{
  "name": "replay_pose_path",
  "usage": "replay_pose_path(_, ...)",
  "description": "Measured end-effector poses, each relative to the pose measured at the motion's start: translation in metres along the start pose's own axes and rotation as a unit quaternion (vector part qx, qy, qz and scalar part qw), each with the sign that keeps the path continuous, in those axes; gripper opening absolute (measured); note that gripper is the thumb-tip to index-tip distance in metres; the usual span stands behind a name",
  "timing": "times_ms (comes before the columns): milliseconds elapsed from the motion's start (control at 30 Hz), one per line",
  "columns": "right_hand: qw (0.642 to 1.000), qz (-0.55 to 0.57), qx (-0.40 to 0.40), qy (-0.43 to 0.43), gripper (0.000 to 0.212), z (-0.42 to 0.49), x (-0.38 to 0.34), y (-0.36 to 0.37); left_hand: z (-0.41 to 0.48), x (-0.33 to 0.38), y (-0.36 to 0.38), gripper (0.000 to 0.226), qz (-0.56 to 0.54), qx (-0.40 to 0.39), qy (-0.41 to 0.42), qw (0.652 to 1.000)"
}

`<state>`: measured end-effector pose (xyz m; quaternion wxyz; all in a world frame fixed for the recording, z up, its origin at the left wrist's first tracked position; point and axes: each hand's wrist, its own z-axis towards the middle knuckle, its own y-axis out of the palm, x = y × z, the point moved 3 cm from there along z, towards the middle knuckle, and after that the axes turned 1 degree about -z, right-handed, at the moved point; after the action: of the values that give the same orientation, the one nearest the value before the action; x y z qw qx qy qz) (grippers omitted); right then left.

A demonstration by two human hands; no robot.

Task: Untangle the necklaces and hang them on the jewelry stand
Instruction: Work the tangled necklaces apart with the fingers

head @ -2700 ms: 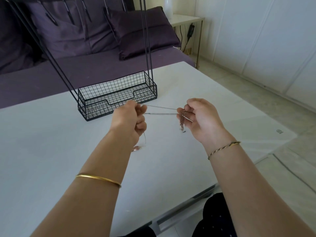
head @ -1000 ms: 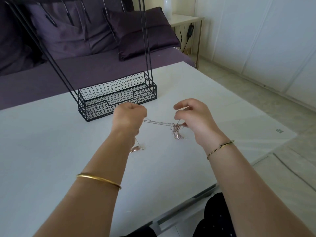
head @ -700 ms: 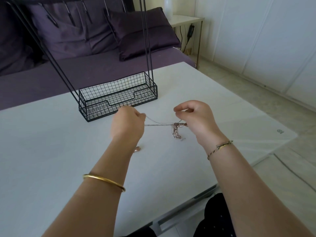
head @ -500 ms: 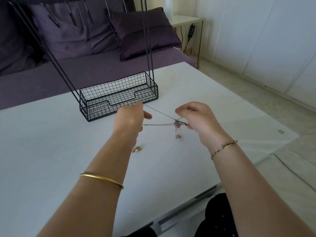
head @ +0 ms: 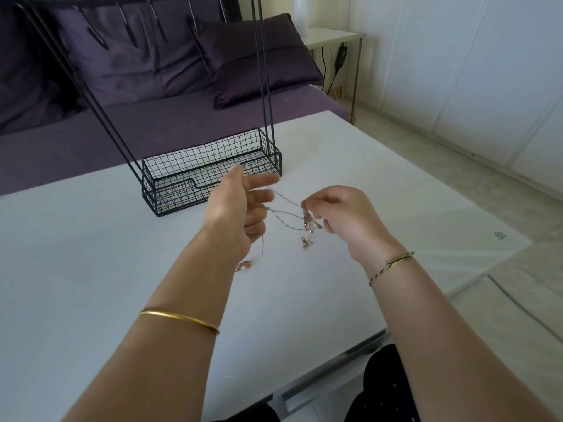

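While the white surface [head: 91,269] spreads beneath both hands, I see the wire jewelry stand [head: 210,166] just beyond the left hand [head: 240,208]. Its lower fingers [head: 259,227] curl around the necklaces [head: 286,213]; the right hand [head: 347,217] pinches their knot [head: 307,223]. Chains stretch between them, and a pendant [head: 245,265] dangles below the left hand.
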<state>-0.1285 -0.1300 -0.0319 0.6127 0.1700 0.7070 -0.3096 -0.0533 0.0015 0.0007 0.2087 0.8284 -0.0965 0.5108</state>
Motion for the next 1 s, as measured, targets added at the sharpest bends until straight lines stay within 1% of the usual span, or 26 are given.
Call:
replay_pose_path(67, 1.0, 0.02, 0.009, -0.008, 0.01, 0.0, -0.003, 0.002, -0.001, 0.0, 0.004, 0.049, 0.011, -0.024, 0.005, 1.0)
replay_pose_path(133, 0.999, 0.027, 0.018, -0.008, 0.011, -0.001, -0.004, 0.001, -0.001, 0.0, 0.005, 0.044, 0.026, -0.023, 0.009, 0.999)
replay_pose_path(267, 0.999, 0.035, 0.037, -0.003, 0.01, -0.001, -0.007, -0.003, 0.001, -0.001, 0.001, 0.036, 0.075, 0.037, 0.037, 0.996)
replay_pose_path(367, 0.998, 0.043, 0.051, -0.012, 0.009, 0.0, -0.008, -0.003, -0.001, 0.0, 0.0, 0.03, 0.151, 0.079, 0.07, 0.983)
replay_pose_path(433, 0.998, 0.047, 0.042, -0.023, 0.009, 0.0, -0.009, -0.002, -0.001, 0.001, 0.001, 0.025, 0.246, 0.095, 0.115, 0.958)
replay_pose_path(533, 0.998, 0.053, 0.024, -0.04, 0.015, -0.002, -0.011, 0.0, 0.0, -0.002, 0.003, 0.022, 0.387, 0.092, 0.189, 0.898)
replay_pose_path(600, 0.997, 0.061, 0.022, -0.044, 0.02, -0.002, -0.013, 0.001, 0.0, -0.004, 0.003, 0.019, 0.455, 0.092, 0.201, 0.863)
replay_pose_path(633, 0.997, 0.062, 0.023, -0.044, 0.021, -0.002, -0.013, 0.001, 0.0, -0.004, 0.003, 0.016, 0.472, 0.094, 0.198, 0.854)
replay_pose_path(700, 0.997, 0.063, 0.029, -0.039, 0.023, -0.002, -0.014, 0.0, 0.001, -0.004, 0.003, 0.012, 0.481, 0.099, 0.198, 0.848)
replay_pose_path(900, 0.998, 0.054, 0.036, 0.014, 0.023, 0.0, -0.01, -0.002, 0.005, -0.003, 0.0, 0.013, 0.411, 0.125, 0.213, 0.878)
replay_pose_path(1000, 0.997, 0.054, 0.04, 0.04, 0.02, -0.001, -0.008, -0.004, 0.005, 0.0, 0.0, 0.012, 0.378, 0.134, 0.237, 0.885)
